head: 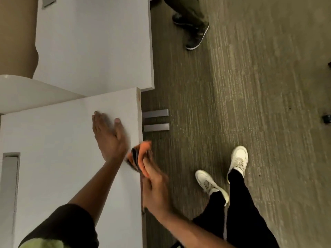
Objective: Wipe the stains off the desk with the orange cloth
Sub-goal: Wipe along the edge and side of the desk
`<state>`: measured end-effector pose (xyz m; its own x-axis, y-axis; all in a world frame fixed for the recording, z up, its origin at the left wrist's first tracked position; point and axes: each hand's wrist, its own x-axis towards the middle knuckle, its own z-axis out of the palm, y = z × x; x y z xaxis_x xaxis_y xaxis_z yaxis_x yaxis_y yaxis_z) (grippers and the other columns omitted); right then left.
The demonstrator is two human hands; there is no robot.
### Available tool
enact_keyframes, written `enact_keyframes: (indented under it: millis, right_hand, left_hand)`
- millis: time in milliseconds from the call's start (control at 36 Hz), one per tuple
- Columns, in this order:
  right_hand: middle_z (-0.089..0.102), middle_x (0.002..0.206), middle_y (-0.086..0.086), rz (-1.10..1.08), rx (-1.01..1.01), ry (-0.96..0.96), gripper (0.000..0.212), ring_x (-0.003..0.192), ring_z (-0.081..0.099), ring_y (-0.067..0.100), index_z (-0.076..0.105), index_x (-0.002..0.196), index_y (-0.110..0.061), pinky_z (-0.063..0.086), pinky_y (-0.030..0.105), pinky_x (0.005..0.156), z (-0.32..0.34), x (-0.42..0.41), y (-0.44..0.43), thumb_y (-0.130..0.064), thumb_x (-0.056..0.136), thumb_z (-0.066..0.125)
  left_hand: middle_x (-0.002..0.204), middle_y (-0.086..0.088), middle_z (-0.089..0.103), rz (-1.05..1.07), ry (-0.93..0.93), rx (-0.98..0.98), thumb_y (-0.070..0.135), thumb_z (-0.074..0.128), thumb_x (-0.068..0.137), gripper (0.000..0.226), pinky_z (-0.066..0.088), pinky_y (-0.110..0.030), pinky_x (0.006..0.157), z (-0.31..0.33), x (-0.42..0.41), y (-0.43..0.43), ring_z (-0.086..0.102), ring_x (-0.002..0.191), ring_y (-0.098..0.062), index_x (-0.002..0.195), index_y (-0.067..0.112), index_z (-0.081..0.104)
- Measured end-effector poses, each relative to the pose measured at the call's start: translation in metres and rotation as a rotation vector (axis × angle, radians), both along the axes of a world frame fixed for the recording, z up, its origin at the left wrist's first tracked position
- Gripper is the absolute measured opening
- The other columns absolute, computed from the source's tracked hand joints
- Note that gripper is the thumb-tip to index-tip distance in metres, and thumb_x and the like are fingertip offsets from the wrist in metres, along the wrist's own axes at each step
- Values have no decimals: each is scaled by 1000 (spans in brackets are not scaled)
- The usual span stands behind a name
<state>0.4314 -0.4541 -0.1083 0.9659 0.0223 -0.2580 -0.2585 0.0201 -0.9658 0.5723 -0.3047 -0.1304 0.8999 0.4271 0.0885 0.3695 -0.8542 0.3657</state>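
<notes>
The white desk [53, 140] fills the lower left of the head view. Faint orange-brown stains [139, 104] mark its right edge. My left hand [107, 136] lies flat on the desktop near that edge, fingers spread, holding nothing. My right hand [154, 187] is at the desk's right edge, just off the top, and grips the folded orange cloth [141, 156]. The cloth is blurred and sits against the edge right beside my left hand's wrist.
A second white desk [93, 47] stands beyond, with a curved white panel [32, 92] between them. Two grey metal feet [155, 120] stick out onto the carpet. My white shoes [238, 158] are on the carpet at right. Another person's dark shoes [197, 36] stand at the top.
</notes>
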Motion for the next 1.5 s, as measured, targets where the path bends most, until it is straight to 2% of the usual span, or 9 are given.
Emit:
enact_keyframes:
  millis: [111,389,667,806,917,972,1083,1222,1500]
  right_hand:
    - [37,165,-10,70,90,56,64,154,33,2,37,156,-15,34,33,126,1,-35,-10,7,99,55]
    - [34,167,7,-100,-23,3,68,156,32,19,38,156,-7,36,38,126,3,129,-7,18,94,52]
    - [20,173,4,2,-96,-19,77,162,15,14,26,162,-10,28,38,129,2,47,2,19,94,51]
    - [19,173,0,-60,-182,-22,81,162,14,14,25,163,-15,16,19,129,2,110,9,15,93,53]
    - [26,171,2,-63,-189,-17,73,160,21,18,32,162,-15,25,28,126,-2,173,3,9,97,54]
    - [25,172,2,-64,-196,-28,72,160,21,16,32,162,-14,24,26,126,0,172,3,8,97,53]
    - [20,173,2,-16,-158,-71,72,161,16,12,29,162,-11,22,28,130,1,113,-1,11,98,53]
    - [13,174,-5,140,-69,-64,75,161,10,7,22,163,-17,26,35,130,-11,50,-14,11,99,51]
    - [30,169,6,-31,-108,-47,76,157,25,17,32,159,-9,35,40,126,-10,190,-12,17,92,54]
  left_hand:
    - [181,0,22,2,9,-3,52,35,109,74,14,-38,133,-3,1,3,18,168,-20,173,19,21]
    - [181,0,23,29,6,27,54,39,110,75,20,-46,136,-5,4,-2,19,168,-18,173,18,20]
    - [180,-4,26,28,13,50,52,41,110,73,23,-51,135,-2,4,-7,23,167,-25,171,17,22]
    - [180,-5,27,13,9,65,52,39,112,71,23,-49,135,-1,3,-6,23,167,-24,171,16,23]
    - [179,-7,27,4,5,74,48,40,112,70,24,-49,135,0,4,-6,23,167,-25,170,13,24]
    - [179,-7,27,6,12,75,47,41,112,70,24,-49,135,1,4,-6,23,167,-24,170,13,24]
    - [180,-4,25,9,20,66,54,37,112,72,22,-48,135,1,3,-7,22,167,-22,171,17,21]
    - [181,-3,23,5,35,64,53,37,111,72,21,-49,136,3,2,-7,21,168,-22,172,17,23]
    - [181,-3,23,15,37,53,50,38,111,72,22,-51,135,1,4,-7,19,168,-19,171,14,24]
